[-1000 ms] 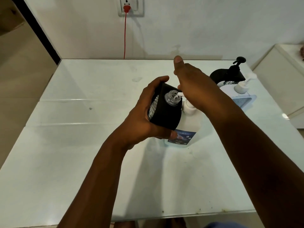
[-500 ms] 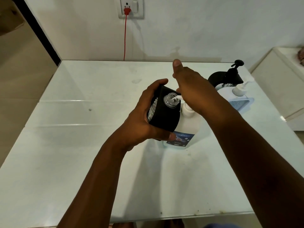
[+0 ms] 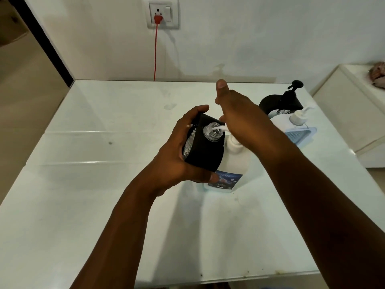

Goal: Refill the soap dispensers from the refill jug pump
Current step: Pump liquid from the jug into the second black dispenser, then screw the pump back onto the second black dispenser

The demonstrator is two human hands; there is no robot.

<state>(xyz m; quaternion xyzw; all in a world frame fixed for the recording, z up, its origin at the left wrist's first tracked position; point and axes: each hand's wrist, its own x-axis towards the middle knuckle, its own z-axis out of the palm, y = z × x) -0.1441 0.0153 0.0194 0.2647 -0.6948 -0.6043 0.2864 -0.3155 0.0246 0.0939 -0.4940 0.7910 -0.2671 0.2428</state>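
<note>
My left hand (image 3: 177, 155) grips a black soap dispenser (image 3: 205, 151) with a clear open neck, tilted against the white refill jug (image 3: 235, 163). The jug's white pump spout (image 3: 218, 128) reaches into the dispenser's neck. My right hand (image 3: 239, 115) lies flat over the pump head, pressing down, with the thumb sticking up. The pump head itself is hidden under the palm. The jug stands on the white table (image 3: 104, 205) and shows a blue label at its base.
Behind my right forearm stand a second black dispenser with a black pump (image 3: 287, 101), a white pump bottle (image 3: 300, 116) and a pale blue-edged container (image 3: 300, 136). A red cord (image 3: 155, 53) hangs from a wall socket. A white cabinet (image 3: 354, 113) is to the right.
Both hands, the dispenser and the jug hold almost the same positions. The view has shifted slightly, and the right hand stays pressed on the pump.
</note>
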